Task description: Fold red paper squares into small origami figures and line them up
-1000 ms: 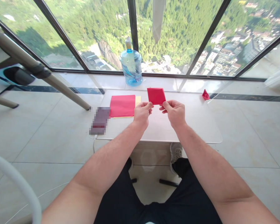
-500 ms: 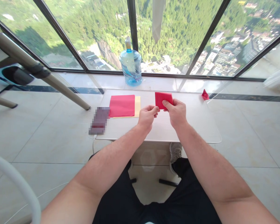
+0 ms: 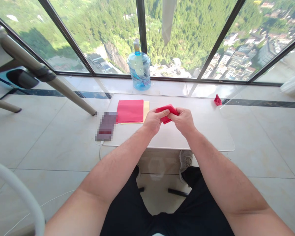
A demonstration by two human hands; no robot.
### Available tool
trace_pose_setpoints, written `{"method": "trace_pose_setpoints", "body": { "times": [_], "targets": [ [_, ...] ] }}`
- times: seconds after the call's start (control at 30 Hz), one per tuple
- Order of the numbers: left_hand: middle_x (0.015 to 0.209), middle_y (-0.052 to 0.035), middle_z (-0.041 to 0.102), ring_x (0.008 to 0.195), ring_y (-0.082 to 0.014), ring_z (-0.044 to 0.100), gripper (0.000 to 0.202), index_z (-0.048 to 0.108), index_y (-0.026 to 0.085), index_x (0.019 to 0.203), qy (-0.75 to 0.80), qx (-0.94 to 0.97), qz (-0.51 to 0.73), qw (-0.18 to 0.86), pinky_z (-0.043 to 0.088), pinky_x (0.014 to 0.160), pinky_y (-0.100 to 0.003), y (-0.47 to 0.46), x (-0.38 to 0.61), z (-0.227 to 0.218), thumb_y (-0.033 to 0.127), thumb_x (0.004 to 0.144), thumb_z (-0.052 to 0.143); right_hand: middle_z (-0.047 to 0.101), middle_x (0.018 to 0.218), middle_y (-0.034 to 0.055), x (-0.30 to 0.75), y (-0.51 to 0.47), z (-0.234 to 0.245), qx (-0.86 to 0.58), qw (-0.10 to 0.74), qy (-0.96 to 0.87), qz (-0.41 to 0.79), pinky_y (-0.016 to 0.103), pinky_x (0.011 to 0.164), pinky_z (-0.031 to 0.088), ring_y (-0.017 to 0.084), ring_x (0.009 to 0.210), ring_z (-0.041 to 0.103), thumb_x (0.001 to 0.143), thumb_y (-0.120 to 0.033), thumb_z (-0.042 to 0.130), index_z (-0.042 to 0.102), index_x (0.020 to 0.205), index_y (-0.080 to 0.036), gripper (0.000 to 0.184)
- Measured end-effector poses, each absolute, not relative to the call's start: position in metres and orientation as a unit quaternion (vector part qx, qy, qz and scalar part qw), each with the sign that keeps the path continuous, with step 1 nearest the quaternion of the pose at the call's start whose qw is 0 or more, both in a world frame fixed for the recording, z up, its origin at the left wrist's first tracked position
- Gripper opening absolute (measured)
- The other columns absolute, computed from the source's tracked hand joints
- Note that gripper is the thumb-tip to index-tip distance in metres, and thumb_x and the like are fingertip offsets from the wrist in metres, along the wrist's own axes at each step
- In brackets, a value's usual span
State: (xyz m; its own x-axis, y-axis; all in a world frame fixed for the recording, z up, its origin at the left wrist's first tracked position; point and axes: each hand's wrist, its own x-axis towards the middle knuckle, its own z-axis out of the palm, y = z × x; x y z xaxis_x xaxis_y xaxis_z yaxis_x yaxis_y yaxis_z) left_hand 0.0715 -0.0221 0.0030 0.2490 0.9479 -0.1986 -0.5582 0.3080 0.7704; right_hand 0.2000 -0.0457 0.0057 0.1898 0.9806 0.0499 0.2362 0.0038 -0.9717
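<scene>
The paper [image 3: 168,108], a small red folded piece, is held in the air just above the middle of the desk [image 3: 206,131], a little toward its far side. The left hand [image 3: 153,121] and right hand [image 3: 185,119] meet on it, one at each end. Both sets of fingers are clamped on the paper with thumbs on top, so only its upper edge and a lower corner show.

Judging by the pinch and the bent shape, a fold is being pressed or opened between the hands. A clean crease would call for lined-up edges and even pressure from both thumbs, or the flat desk below as backing.

Just left of the left hand lies a red sheet [image 3: 130,110] on a yellow sheet [image 3: 146,109], flat on the desk. Further left, a blurred dark thing [image 3: 106,126] overhangs the left edge. A small red folded figure [image 3: 217,100] sits at the far right corner, well apart. A bottle [image 3: 139,70] stands on the floor beyond the desk, by the window.

The desk is bare under and to the right of the hands and toward the near edge, giving open room there; the left side is the crowded one
</scene>
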Motion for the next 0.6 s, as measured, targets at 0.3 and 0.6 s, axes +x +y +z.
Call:
{"method": "trace_pose_setpoints", "body": {
  "times": [0.3,0.6],
  "targets": [
    [0.075,-0.0038,0.073,0.072,-0.0157,0.067,0.023,0.075,0.015,0.076,0.331,0.277,0.532,0.728,0.054,0.073,-0.029,-0.0227,0.0718,0.0025,0.02,0.058,0.088,0.052,0.054,-0.0053,0.1987,-0.0475,0.0102,-0.595,0.482,-0.511,0.391,0.026,0.053,0.036,0.011,0.055,0.044,0.069,-0.04,0.074,0.07,0.068,-0.016,0.025],
    [0.071,-0.0031,0.071,0.068,-0.0139,0.066,0.033,0.074,0.013,0.074,0.334,0.29,0.544,0.713,0.052,0.072,-0.028,-0.022,0.0735,0.0011,0.024,0.05,0.093,0.045,0.053,-0.006,0.1983,-0.0472,0.0075,-0.582,0.49,-0.515,0.395,0.025,0.049,0.03,0.009,0.054,0.038,0.069,-0.038,0.074,0.066,0.064,-0.016,0.024]
  ]
}}
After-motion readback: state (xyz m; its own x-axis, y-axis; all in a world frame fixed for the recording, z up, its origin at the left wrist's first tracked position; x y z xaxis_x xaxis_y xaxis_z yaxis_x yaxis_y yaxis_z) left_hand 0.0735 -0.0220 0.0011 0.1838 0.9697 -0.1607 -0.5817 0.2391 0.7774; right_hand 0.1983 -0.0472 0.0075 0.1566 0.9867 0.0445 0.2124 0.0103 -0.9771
